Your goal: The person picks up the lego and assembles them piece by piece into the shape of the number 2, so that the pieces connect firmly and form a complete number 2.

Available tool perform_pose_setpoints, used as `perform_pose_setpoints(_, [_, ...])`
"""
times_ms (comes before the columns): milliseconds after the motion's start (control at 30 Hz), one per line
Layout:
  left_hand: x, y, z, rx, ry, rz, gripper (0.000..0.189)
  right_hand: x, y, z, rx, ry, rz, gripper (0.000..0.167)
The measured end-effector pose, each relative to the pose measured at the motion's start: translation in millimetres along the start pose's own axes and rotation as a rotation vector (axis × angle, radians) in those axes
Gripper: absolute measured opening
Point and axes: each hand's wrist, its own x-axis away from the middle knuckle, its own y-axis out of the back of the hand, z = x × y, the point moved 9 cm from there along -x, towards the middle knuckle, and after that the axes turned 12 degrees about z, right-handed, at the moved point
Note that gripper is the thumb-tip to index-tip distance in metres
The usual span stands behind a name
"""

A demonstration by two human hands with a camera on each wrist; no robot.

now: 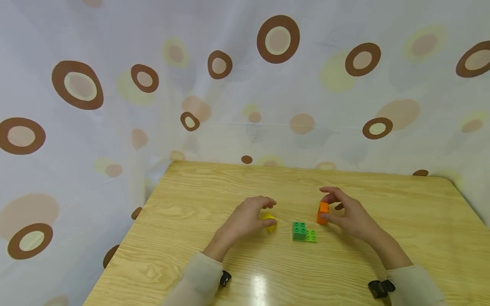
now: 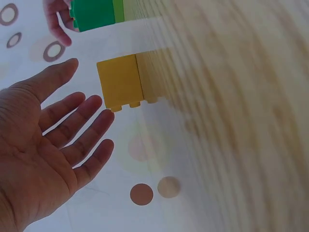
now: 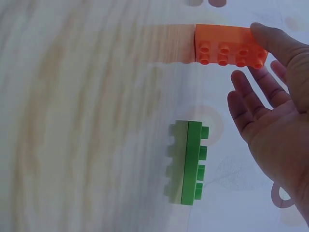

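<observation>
My left hand (image 1: 249, 216) is spread beside a yellow brick (image 2: 120, 82), its fingers loosely extended. In the left wrist view a gap shows between the fingertips and the brick, which lies with its studs facing sideways. My right hand (image 1: 354, 216) pinches the upper end of an orange brick (image 3: 224, 46) between thumb and fingers. That brick stands on end, its lower end right at the tabletop, studs to the side. Between the hands is a green block (image 1: 299, 230) with a lime plate (image 1: 311, 236) at its right. The right wrist view shows a low green studded piece (image 3: 192, 164).
The bricks are on a wood-grain table (image 1: 183, 195), around its middle. A pale curtain (image 1: 237, 93) with brown rings hangs along the back and left edges. Black wrist straps (image 1: 379, 289) sit at both sleeves.
</observation>
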Motion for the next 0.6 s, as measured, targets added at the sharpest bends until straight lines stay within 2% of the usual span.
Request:
perform_pose_setpoints(133, [-0.2, -3.3, -1.0, 0.005, 0.004, 0.0, 0.051, 4.6, -2, -3, -0.027, -0.001, 0.036, 0.071])
perform_pose_setpoints(267, [0.4, -3.9, -2.0, 0.014, 0.01, -0.001, 0.051, 13.6, -2, -14, -0.104, -0.028, 0.07, 0.079])
perform_pose_setpoints(433, [1.1, -0.5, -2.1, 0.022, 0.024, -0.011, 0.052, 19.1, -2, -29, -0.241, -0.061, 0.085, 0.076])
perform_pose_setpoints(600, [2.6, 3.3, -1.2, 0.054, 0.031, -0.023, 0.051, 18.3, -2, -32, -0.314, -0.049, 0.081, 0.075])
